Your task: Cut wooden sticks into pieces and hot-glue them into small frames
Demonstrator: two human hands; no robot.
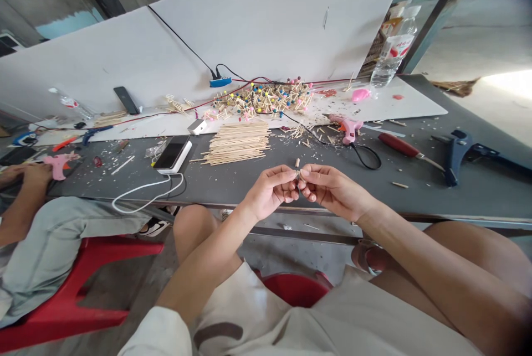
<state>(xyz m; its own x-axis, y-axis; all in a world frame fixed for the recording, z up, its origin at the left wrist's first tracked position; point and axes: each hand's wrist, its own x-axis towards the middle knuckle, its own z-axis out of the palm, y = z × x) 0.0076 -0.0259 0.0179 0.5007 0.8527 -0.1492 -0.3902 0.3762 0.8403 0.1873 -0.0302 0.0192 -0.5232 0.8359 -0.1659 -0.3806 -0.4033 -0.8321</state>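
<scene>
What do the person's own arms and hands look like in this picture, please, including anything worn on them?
Both forearms are bare from the elbow down. The left hand and right hand wear no gloves, and no rings or watch can be made out. At the left upper arm a short, loose white sleeve shows, part of a pale shirt with a dark curved mark on the front. No sleeve shows on the right arm.

I am looking at a makeshift craft workshop with bare concrete walls. A long grey work table (477, 190) is littered with wood scraps. On it lie a stack of thin wooden sticks (238, 143), a heap of small stick models with coloured beads (261, 98), a pink glue gun (348, 129) with its cord, and a red-handled tool (401, 146). A co-worker sits on a red plastic chair (78, 284) at my left.
</scene>
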